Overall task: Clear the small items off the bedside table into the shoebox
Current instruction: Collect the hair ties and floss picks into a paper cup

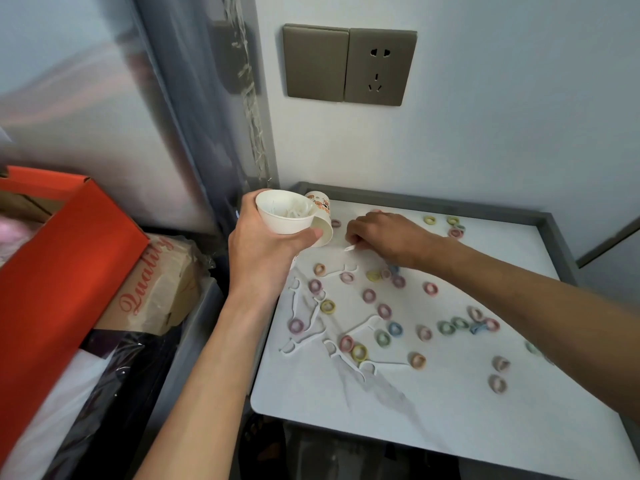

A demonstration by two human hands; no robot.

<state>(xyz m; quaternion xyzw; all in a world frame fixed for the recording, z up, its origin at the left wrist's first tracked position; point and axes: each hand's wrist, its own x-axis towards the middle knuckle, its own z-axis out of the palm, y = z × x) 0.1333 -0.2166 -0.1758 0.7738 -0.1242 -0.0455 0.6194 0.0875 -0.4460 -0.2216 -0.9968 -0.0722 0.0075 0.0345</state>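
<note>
Gripping a cup (pixel 284 218) with left hand (pixel 260 252) — right hand (pixel 388 237) apparently pinches a half-hidden floss pick (pixel 349 248)

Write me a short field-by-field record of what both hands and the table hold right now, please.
left hand: grips a white paper cup with floss picks inside, near the back left corner of the table
right hand: pinches one floss pick near the table's back
second cup: on its side behind the held cup
on table: many coloured hair ties, several loose floss picks
shoebox: orange, left of the table
</note>
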